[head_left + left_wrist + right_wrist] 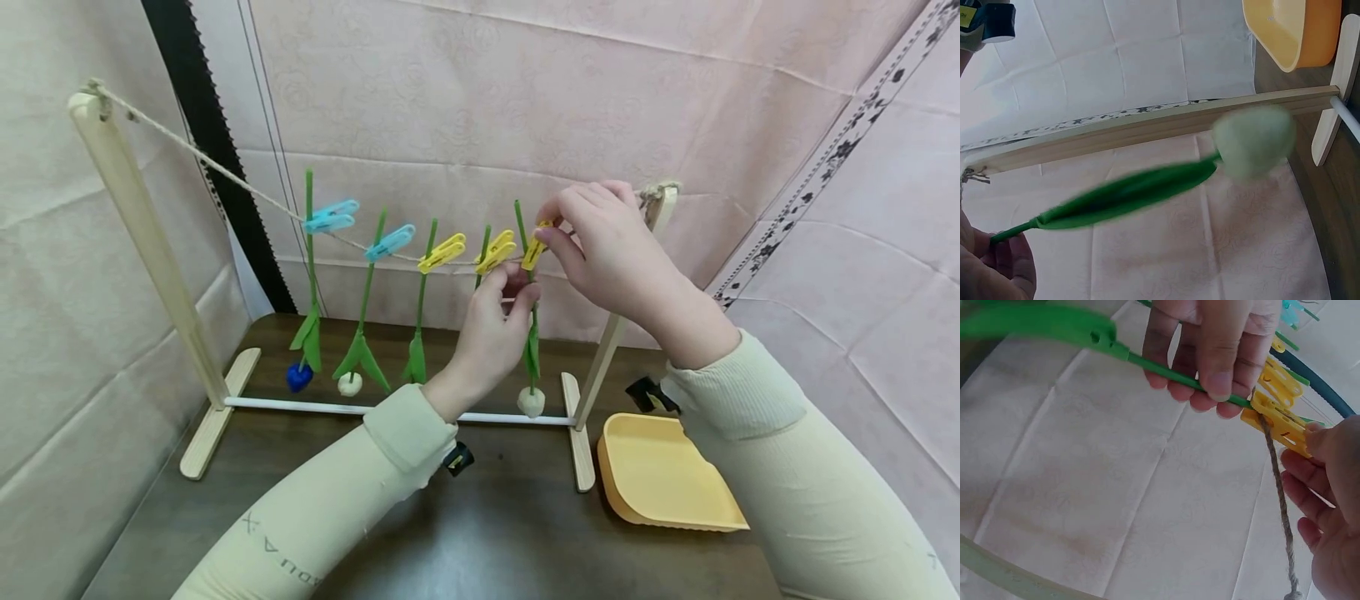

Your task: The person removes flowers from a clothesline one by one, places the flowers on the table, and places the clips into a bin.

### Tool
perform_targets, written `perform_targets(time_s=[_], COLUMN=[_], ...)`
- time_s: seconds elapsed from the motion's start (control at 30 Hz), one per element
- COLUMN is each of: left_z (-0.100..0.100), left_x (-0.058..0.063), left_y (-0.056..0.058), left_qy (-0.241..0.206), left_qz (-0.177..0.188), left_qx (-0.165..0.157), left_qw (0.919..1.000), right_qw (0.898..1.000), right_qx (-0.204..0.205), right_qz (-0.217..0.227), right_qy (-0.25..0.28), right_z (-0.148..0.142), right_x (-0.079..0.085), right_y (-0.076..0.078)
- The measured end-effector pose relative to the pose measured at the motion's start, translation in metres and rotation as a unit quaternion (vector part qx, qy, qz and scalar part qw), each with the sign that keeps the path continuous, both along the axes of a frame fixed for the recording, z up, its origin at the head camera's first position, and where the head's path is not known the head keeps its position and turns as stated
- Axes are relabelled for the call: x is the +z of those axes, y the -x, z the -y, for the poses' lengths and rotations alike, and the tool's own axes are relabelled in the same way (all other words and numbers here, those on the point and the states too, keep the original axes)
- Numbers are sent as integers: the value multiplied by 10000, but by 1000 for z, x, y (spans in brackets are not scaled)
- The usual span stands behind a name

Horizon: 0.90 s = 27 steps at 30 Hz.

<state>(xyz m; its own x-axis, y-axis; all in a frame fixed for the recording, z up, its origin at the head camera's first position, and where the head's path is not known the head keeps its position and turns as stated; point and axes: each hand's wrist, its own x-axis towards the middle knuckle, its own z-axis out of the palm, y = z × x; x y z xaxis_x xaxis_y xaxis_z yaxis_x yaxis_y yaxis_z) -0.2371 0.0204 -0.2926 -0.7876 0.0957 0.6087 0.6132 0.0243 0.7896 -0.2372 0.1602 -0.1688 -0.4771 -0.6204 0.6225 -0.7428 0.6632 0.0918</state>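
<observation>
Pale pink cloth (465,100) hangs behind a dark brown table (495,533). At left, two light-blue plastic clothespins (330,217) clip a beige twisted rope (202,156); next, the left hand (491,329) pinches a green-stemmed white flower (532,402) hanging head-down; the right hand (611,242) pinches the yellow plastic clothespin (533,250) on that rope; at right, a yellow plastic tray (667,471).

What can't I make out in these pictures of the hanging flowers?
Head view: the lower part of the fourth flower from the left, hidden by the left hand and wrist.
Head view: any bloom under the third flower, hidden by the left sleeve.
Left wrist view: the white bloom, too blurred for detail.
Right wrist view: the held flower beyond the picture's left edge.
</observation>
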Motion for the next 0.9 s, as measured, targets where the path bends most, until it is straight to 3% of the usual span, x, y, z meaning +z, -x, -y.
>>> perform_targets(time_s=[0.3, 0.47, 0.67, 0.9], left_z=[5, 9, 19, 48], left_x=[-9, -19, -34, -48], left_y=[-1, -5, -12, -27], left_qy=[238, 441, 810, 1370], left_qz=[-29, 40, 77, -133], left_qx=[-39, -124, -193, -185], left_qw=[9997, 9989, 9965, 9903], right_qw=[9984, 9972, 9960, 9951], right_qx=[281, 157, 71, 16], right_qz=[-344, -359, -74, 426], right_qy=[354, 640, 891, 887], right_z=[4, 3, -2, -17], right_x=[5, 9, 12, -1], right_y=[-5, -10, -16, -26])
